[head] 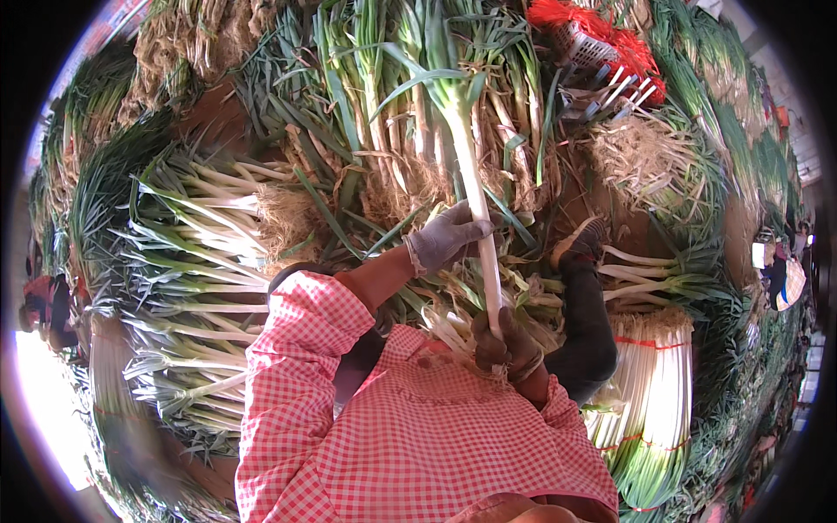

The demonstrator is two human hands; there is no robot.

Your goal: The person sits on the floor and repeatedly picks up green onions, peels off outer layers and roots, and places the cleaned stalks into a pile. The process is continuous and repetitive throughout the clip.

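Note:
A long green onion (pixel 472 157), with a white stalk and broad green leaves, slants up and away in front of my chest. My left hand (pixel 448 238), in a grey glove, is closed around the middle of its stalk. Lower down, near my chest, my gloved right hand (pixel 509 346) grips the stalk's root end. Loose peeled leaves and roots (pixel 451 327) lie in my lap beneath the hands. Just beyond the left hand stands a row of unpeeled green onions (pixel 418 131) with dry outer leaves and bushy roots.
White-stalked onions (pixel 216 261) lie spread on the left. Tied bundles (pixel 660 379) with red bands stand on the right, near my bent leg (pixel 585 327). A white plastic basket (pixel 582 46) with red strands is at the upper right. Other people (pixel 785 274) are at the far edges.

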